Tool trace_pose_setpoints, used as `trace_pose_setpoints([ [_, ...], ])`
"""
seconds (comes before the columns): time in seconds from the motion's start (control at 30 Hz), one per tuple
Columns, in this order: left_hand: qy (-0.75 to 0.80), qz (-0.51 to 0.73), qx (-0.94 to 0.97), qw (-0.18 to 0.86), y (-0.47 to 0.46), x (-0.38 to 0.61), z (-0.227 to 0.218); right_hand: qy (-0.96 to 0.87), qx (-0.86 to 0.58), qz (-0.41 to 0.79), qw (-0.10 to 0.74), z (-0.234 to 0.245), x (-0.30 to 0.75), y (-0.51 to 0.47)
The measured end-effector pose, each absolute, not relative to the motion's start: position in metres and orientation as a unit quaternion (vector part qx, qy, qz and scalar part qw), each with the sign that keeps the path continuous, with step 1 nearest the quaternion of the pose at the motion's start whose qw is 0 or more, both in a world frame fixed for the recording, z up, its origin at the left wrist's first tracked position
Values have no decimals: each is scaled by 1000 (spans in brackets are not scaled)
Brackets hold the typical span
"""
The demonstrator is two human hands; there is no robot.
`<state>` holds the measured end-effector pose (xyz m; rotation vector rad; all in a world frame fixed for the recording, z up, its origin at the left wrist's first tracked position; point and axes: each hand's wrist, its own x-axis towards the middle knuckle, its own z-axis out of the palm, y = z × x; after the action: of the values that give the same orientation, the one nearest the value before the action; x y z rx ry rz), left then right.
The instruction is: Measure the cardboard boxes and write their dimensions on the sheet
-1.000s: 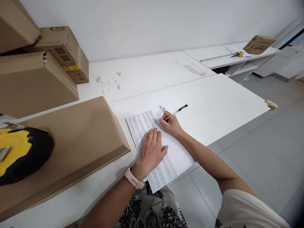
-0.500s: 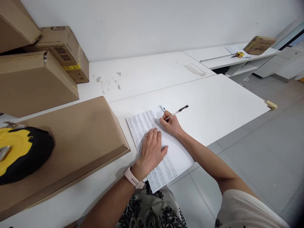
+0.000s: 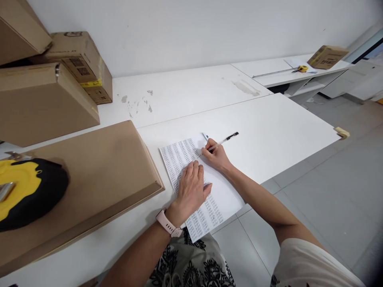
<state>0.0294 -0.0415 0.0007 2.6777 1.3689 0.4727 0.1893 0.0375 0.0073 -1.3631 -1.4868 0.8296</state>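
One of our hands, the right hand [image 3: 218, 156], pinches a clear-barrelled pen [image 3: 223, 141] over the handwritten sheet [image 3: 209, 209]; our left hand [image 3: 191, 183] presses flat there, thumb spread. Since a second ago, the pen's top has tipped slightly rightward. The sheet overhangs the white table [image 3: 263, 131], near a flat cardboard box [image 3: 89, 159].

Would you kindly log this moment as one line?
left hand: rests on white written-on paper | right hand: holds slim translucent pen with black end | flat brown cardboard box: left of paper
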Motion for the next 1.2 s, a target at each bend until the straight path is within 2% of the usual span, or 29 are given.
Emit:
trace_pose_setpoints([
  [0.93, 445, 158, 880, 50, -41, 29, 0, -601, -555, 344, 461, 5, 190, 37],
  [1.2, 441, 163, 881, 54, -41, 29, -1, -645, -554, 243, 466, 3, 198, 38],
])
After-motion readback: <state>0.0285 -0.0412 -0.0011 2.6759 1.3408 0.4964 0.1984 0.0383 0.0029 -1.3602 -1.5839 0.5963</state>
